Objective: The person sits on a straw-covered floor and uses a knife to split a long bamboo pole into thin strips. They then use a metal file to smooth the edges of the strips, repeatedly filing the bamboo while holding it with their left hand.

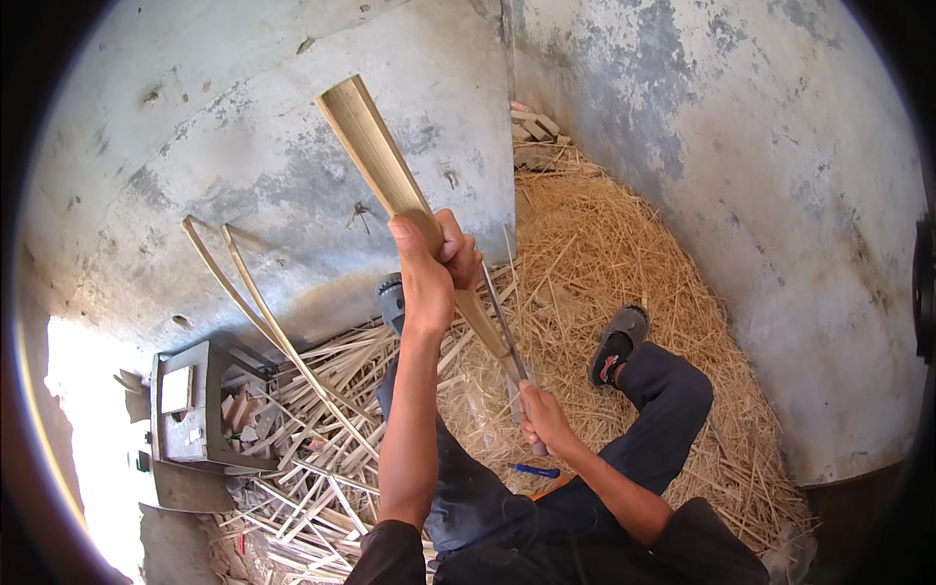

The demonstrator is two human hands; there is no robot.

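Note:
A split length of bamboo, hollow side showing at its upper end, slants from upper left down toward my lap. My left hand is closed around its middle, thumb along the near side. Lower down, my right hand is wrapped round the handle of a long, narrow knife. The blade points up and left, close alongside the bamboo's right edge. Whether the edge is cutting into the bamboo, I cannot tell. The bamboo's lowest end is partly hidden behind my right hand.
Straw-like shavings heap over the floor ahead and right. Loose bamboo strips lie at left, with two long bent strips rising toward the wall. A dark wooden frame stands there. A blue pen-shaped item lies between my legs.

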